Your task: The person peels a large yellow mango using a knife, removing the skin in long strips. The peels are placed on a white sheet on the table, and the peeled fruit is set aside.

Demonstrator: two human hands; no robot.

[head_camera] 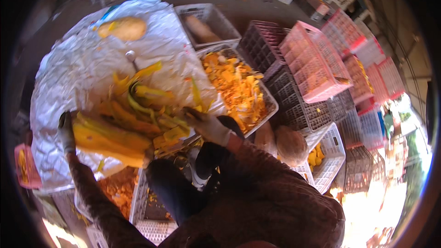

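Observation:
A large peeled orange squash [110, 141] lies on the near part of the plastic-covered table [58, 86]. My left hand [67, 131], in a light glove with dark fingers, grips its left end. My right hand [208, 124], gloved alike, reaches over a heap of yellow-green and orange peel strips [148, 96] at the table's right edge. Blur hides whether its fingers hold anything. Beyond the peels rests a metal tool [131, 56] with a rounded, shiny end. Another pale orange squash [124, 28] lies at the far end, with a yellow scrap on it.
A crate of orange peelings [237, 89] adjoins the table on the right; behind it a grey crate [210, 24] holds a long squash. Stacked pink crates [317, 65] and whole squashes [291, 146] stand at right. Orange scraps fill a container [119, 186] below the near edge.

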